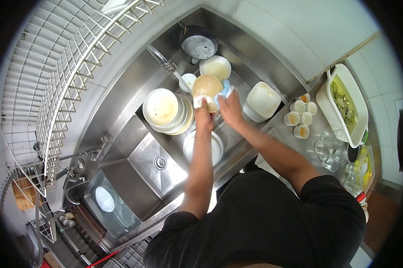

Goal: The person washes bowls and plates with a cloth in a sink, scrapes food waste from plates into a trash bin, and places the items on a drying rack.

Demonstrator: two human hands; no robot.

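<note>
My left hand (pixel 204 117) grips the lower rim of a tan dish (pixel 206 86), its thumb over a patch of white foam. Against the dish's right side, my right hand (pixel 231 109) holds a light blue and white cloth (pixel 223 91). Water runs from the faucet (pixel 163 59) just left of the dish. Behind it are a small white bowl (pixel 188 81) and a larger white bowl (pixel 216 68) with cloudy liquid. A stack of white plates (pixel 161 108) stands to the left, and white plates (pixel 218 147) lie partly under my left forearm.
A dark pot (pixel 199 47) of soapy water fills the sink's back corner. Stacked square dishes (pixel 262 100) stand at right. Several cups (pixel 298 108), glasses (pixel 329 154) and a white basin (pixel 325 97) of cutlery occupy the counter. At left are a second sink basin (pixel 134 177) and wire rack (pixel 70 63).
</note>
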